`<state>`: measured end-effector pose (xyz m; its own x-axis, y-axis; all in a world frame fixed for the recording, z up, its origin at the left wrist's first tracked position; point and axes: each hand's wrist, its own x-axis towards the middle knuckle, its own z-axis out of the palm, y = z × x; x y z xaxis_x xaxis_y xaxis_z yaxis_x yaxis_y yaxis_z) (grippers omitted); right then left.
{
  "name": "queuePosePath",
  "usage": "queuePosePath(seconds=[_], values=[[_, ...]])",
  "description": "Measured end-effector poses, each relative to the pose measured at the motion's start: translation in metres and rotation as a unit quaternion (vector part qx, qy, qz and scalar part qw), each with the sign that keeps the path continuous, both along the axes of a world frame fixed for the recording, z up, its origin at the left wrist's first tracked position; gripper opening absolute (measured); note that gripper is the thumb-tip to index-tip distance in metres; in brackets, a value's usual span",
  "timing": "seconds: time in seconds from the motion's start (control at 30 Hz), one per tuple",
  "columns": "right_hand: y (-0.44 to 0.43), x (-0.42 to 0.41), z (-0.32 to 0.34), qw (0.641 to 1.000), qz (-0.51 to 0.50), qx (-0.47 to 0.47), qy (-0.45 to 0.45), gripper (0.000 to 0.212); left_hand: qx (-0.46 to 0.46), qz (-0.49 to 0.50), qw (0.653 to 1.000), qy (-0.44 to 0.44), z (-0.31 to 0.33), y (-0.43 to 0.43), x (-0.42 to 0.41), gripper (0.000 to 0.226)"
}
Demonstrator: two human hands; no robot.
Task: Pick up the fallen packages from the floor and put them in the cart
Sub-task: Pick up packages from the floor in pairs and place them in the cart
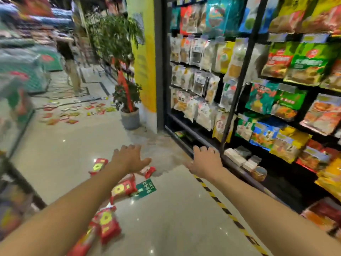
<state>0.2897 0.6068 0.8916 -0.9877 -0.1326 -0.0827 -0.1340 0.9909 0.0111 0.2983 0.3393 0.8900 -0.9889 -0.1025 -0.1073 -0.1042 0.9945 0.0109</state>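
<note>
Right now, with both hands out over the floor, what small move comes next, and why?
Probably lower the left hand onto the red package beside its thumb and grip it: both it and the right hand are open and empty, and that package lies nearest.

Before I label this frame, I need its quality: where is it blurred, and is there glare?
Head view: left shelves heavily smeared; right shelves jagged-edged; left hand, right hand and red packages fairly sharp; small glints on glossy floor.
</note>
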Motion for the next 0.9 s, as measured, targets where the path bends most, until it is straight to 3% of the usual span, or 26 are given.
queuePosePath(seconds=[0.23, 0.5, 0.9], values=[[-0.141, -0.018, -0.014, 0.994, 0.107, 0.008, 0.013, 0.079, 0.008, 0.099, 0.995, -0.002, -0.018, -0.121, 0.029, 0.087], [-0.296, -0.059, -0.044, 0.987, 0.159, 0.021, 0.002, 0.081, 0.023, 0.138, 0.99, -0.007, -0.046, -0.249, 0.015, 0.081], [-0.418, -0.131, -0.068, 0.976, 0.21, 0.051, -0.016, 0.081, 0.031, 0.196, 0.979, -0.056, -0.079, -0.378, -0.022, 0.089]])
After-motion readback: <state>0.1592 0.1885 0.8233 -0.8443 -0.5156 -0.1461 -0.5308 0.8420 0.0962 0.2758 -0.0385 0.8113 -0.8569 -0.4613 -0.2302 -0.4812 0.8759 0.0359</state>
